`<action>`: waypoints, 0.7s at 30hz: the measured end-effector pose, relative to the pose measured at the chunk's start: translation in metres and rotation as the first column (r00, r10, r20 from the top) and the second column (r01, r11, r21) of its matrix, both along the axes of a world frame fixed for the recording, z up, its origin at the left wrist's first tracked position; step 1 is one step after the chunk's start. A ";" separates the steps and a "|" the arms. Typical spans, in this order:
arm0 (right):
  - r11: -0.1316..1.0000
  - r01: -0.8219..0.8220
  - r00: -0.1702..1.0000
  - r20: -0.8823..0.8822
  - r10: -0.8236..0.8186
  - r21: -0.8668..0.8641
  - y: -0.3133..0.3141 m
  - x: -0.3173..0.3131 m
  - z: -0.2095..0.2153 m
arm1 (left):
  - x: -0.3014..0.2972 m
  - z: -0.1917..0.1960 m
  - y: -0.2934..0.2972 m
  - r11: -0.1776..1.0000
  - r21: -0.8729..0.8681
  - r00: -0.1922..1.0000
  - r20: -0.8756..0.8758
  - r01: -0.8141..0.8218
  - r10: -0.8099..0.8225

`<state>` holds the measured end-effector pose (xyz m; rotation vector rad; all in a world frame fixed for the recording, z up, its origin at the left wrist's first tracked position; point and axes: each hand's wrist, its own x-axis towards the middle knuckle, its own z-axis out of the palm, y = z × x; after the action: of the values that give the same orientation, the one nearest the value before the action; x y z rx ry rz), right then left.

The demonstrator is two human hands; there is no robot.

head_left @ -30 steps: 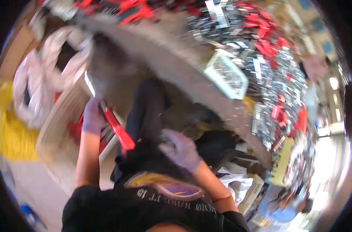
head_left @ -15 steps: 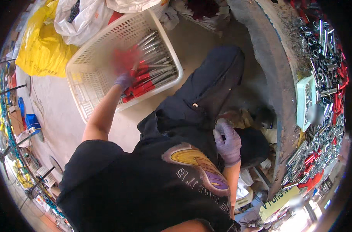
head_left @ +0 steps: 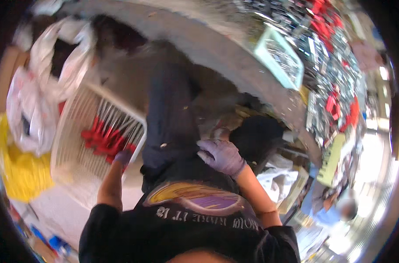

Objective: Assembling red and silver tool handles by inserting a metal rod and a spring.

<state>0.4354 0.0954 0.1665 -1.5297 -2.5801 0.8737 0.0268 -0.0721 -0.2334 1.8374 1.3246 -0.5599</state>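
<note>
Beside my legs stands a white plastic basket (head_left: 66, 144) with slotted walls. Inside it lies a row of long metal rods with red ends (head_left: 104, 139), whose exact kind I cannot make out. My left hand (head_left: 123, 157), in a purple glove, is at the basket's near right side, against the red ends. Its fingers are hidden and smeared, so whether it grips one is unclear. In front of my body hangs my right hand (head_left: 222, 157), also gloved in purple, fingers loosely stretched and a little apart, with nothing seen in it.
A worktop edge (head_left: 199, 33) curves across the top, heaped with shiny metal parts (head_left: 322, 57), red pieces and a pale green tray (head_left: 263, 46). White bags (head_left: 31, 114) and a yellow bag (head_left: 26, 175) sit left of the basket. Another person (head_left: 322, 201) is at the right.
The view has swung to the right, with blur. My left hand has drawn back toward the basket's near side; the red blur above it is gone. The fingers of my right hand have spread slightly.
</note>
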 end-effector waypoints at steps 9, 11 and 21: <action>0.583 0.638 0.727 -0.142 -0.672 0.503 0.084 0.146 0.089 | -0.059 0.067 0.096 0.804 0.492 0.936 0.072 -0.333 0.343; 0.531 0.652 0.663 -0.067 -0.746 0.542 0.105 0.184 0.094 | -0.079 0.089 0.128 0.499 0.655 0.816 0.368 -0.568 0.446; 0.521 0.636 0.297 0.443 -0.846 0.569 0.141 0.241 0.083 | 0.204 0.417 0.281 0.425 0.200 0.314 0.924 -0.883 0.219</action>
<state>0.6761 0.2368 0.2491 -2.9231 -1.5672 -0.2672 0.2307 0.2094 0.1834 1.4815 1.4701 1.3319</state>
